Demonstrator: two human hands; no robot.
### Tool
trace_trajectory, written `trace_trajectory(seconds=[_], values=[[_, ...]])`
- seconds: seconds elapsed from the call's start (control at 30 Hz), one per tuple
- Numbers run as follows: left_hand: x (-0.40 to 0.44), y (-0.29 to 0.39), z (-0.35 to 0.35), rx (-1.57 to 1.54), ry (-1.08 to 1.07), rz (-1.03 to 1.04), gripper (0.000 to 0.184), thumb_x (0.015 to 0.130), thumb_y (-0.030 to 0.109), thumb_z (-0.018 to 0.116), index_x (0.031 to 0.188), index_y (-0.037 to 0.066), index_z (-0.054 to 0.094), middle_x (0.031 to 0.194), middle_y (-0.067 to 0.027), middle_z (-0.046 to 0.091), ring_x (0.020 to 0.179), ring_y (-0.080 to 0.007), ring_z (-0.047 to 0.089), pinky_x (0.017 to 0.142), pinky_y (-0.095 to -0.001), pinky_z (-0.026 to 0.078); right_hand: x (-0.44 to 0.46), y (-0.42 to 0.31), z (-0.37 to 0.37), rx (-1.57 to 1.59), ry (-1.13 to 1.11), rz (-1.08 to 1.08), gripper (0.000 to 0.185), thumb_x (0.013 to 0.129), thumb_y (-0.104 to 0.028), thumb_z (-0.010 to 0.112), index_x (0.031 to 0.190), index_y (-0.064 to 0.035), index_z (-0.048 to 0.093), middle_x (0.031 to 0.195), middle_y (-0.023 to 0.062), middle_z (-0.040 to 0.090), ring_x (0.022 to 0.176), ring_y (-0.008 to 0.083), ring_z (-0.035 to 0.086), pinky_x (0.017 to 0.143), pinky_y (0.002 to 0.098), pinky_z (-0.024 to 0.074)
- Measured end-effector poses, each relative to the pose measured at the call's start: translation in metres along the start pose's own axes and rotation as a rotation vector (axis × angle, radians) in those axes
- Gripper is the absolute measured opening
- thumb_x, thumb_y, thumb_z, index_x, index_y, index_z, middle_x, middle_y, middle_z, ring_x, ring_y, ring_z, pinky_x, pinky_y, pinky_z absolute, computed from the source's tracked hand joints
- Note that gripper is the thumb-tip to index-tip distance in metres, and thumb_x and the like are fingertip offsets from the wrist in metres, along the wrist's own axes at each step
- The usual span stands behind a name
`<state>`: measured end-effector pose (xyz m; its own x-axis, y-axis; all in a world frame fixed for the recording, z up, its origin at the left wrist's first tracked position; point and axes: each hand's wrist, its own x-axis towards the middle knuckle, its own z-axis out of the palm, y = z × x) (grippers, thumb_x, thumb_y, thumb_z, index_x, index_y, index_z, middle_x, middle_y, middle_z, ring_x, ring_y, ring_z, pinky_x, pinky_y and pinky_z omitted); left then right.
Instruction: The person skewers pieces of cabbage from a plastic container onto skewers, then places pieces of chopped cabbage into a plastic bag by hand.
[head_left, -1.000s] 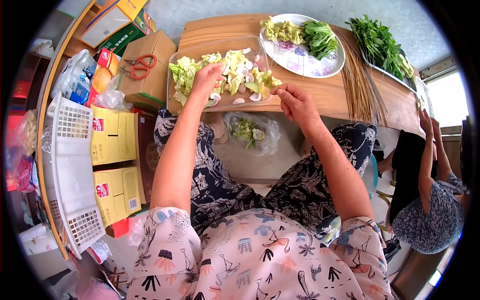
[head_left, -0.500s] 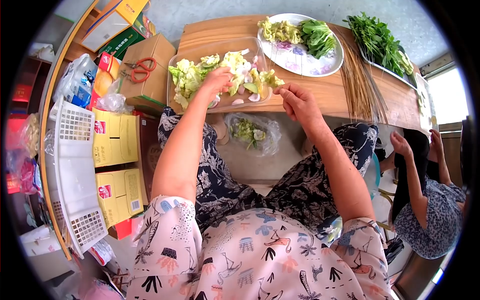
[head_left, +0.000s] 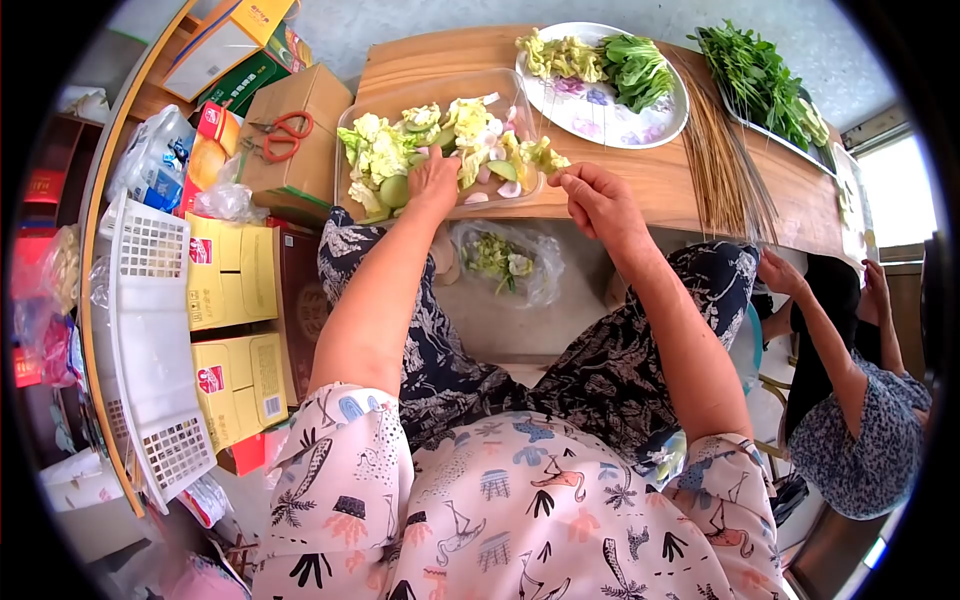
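Note:
A clear plastic tub (head_left: 350, 190) on the wooden table holds pale lettuce leaves (head_left: 372, 148), cucumber slices (head_left: 394, 191) and pinkish-white round pieces. My left hand (head_left: 434, 185) reaches over the tub's near rim, its fingertips down among the slices and leaves. The thumb stands apart and no piece shows in its grip. At the tub's right end, my right hand (head_left: 603, 200) is closed in a pinch. Leaf pieces (head_left: 545, 156) sit together just beyond its fingertips, apparently threaded on a skewer; the stick itself is hardly visible.
An oval plate (head_left: 640, 128) carries skewered leaves. Beside it lie many thin sticks (head_left: 722, 165) and a tray of greens (head_left: 755, 85). Red-handled scissors (head_left: 288, 137) rest on a cardboard box (head_left: 325, 105) at left. A bag of scraps (head_left: 500, 262) sits below. Another person (head_left: 860, 430) sits at right.
My left hand has drawn back toward the near side of the tub and lowered its fingers among the cucumber slices. My right hand has hardly moved. The other person's hand has shifted left.

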<state>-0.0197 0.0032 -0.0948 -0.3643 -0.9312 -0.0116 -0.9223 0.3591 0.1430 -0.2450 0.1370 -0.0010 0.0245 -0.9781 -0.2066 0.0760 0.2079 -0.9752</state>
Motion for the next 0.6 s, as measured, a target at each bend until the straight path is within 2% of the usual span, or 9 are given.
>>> trace_trajectory(seconds=[0.07, 0.2, 0.3, 0.37, 0.4, 0.43, 0.5, 0.53, 0.6], values=[[0.002, -0.001, -0.003, 0.038, -0.054, -0.004, 0.018, 0.075, 0.001, 0.055, 0.088, 0.007, 0.065, 0.108, -0.0171, 0.046, 0.091, -0.0338, 0.057, 0.076, -0.0427, 0.047, 0.0, 0.0, 0.0, -0.003, 0.0, 0.008, 0.02, 0.093, -0.021, 0.047, 0.092, -0.0043, 0.059, 0.053, -0.006, 0.039, 0.044, 0.0022, 0.032, 0.04, 0.0175, 0.0253], [-0.002, -0.002, -0.003, 0.145, -0.084, 0.061, 0.016, 0.074, 0.001, 0.055, 0.086, 0.006, 0.065, 0.108, -0.0173, 0.046, 0.088, -0.0333, 0.057, 0.075, -0.0427, 0.047, -0.002, -0.003, -0.002, -0.013, 0.0, 0.021, 0.02, 0.093, -0.021, 0.047, 0.092, -0.0038, 0.059, 0.053, -0.006, 0.039, 0.044, 0.0018, 0.032, 0.04, 0.0174, 0.0254], [-0.006, 0.002, -0.008, 0.123, 0.066, 0.153, 0.01, 0.073, 0.002, 0.057, 0.079, 0.004, 0.063, 0.1, -0.0159, 0.049, 0.086, -0.0328, 0.057, 0.073, -0.0415, 0.047, -0.003, -0.005, -0.002, -0.013, -0.004, 0.023, 0.021, 0.093, -0.02, 0.047, 0.092, -0.0034, 0.059, 0.053, -0.0059, 0.039, 0.044, 0.0017, 0.032, 0.04, 0.0173, 0.0254], [0.0, 0.002, -0.016, -0.297, 0.145, 0.077, 0.002, 0.07, 0.003, 0.058, 0.072, 0.002, 0.059, 0.094, -0.0152, 0.054, 0.08, -0.0347, 0.057, 0.069, -0.0432, 0.046, -0.003, -0.005, -0.002, -0.011, -0.005, 0.016, 0.02, 0.093, -0.02, 0.047, 0.093, -0.0034, 0.059, 0.052, -0.0058, 0.039, 0.044, 0.0019, 0.032, 0.04, 0.0174, 0.0254], [0.004, 0.004, -0.025, -0.56, 0.066, -0.011, 0.004, 0.074, 0.003, 0.059, 0.076, 0.002, 0.056, 0.091, -0.0132, 0.059, 0.077, -0.0315, 0.06, 0.068, -0.0396, 0.049, -0.003, -0.005, -0.002, -0.01, -0.009, 0.009, 0.02, 0.093, -0.019, 0.047, 0.093, -0.0033, 0.059, 0.052, -0.0057, 0.039, 0.043, 0.002, 0.032, 0.04, 0.0175, 0.0255], [0.003, 0.008, -0.035, -0.558, 0.065, -0.008, 0.004, 0.074, 0.003, 0.059, 0.076, 0.002, 0.056, 0.091, -0.0132, 0.059, 0.077, -0.0315, 0.06, 0.068, -0.0396, 0.049, -0.002, -0.005, -0.002, -0.008, -0.006, 0.008, 0.02, 0.093, -0.019, 0.047, 0.093, -0.0033, 0.059, 0.052, -0.0057, 0.039, 0.043, 0.002, 0.032, 0.04, 0.0175, 0.0255], [-0.004, 0.016, -0.052, -1.556, -0.183, -0.275, 0.014, 0.08, 0.007, 0.061, 0.091, 0.004, 0.054, 0.1, -0.0132, 0.061, 0.087, -0.022, 0.062, 0.074, -0.0296, 0.051, -0.001, -0.001, -0.001, -0.028, -0.023, -0.021, 0.016, 0.091, -0.014, 0.049, 0.09, -0.0024, 0.061, 0.052, -0.0052, 0.04, 0.045, 0.0028, 0.035, 0.042, 0.0196, 0.0269], [-0.007, 0.018, -0.058, -1.698, -0.222, -0.241, 0.02, 0.084, 0.005, 0.057, 0.102, 0.001, 0.049, 0.098, -0.0153, 0.06, 0.088, -0.0228, 0.062, 0.076, -0.029, 0.052, -0.001, 0.0, 0.001, -0.029, -0.022, -0.021, 0.016, 0.091, -0.014, 0.049, 0.09, -0.0024, 0.061, 0.052, -0.0052, 0.04, 0.045, 0.0028, 0.035, 0.042, 0.0196, 0.0269], [-0.008, 0.02, -0.061, -1.762, -0.251, -0.218, 0.021, 0.084, 0.005, 0.057, 0.103, 0.001, 0.049, 0.098, -0.0149, 0.06, 0.088, -0.0225, 0.062, 0.076, -0.0285, 0.052, -0.002, 0.002, 0.004, -0.061, -0.048, -0.073, 0.016, 0.09, -0.013, 0.05, 0.09, -0.0011, 0.061, 0.054, -0.0049, 0.041, 0.047, 0.003, 0.035, 0.043, 0.0197, 0.0279]])
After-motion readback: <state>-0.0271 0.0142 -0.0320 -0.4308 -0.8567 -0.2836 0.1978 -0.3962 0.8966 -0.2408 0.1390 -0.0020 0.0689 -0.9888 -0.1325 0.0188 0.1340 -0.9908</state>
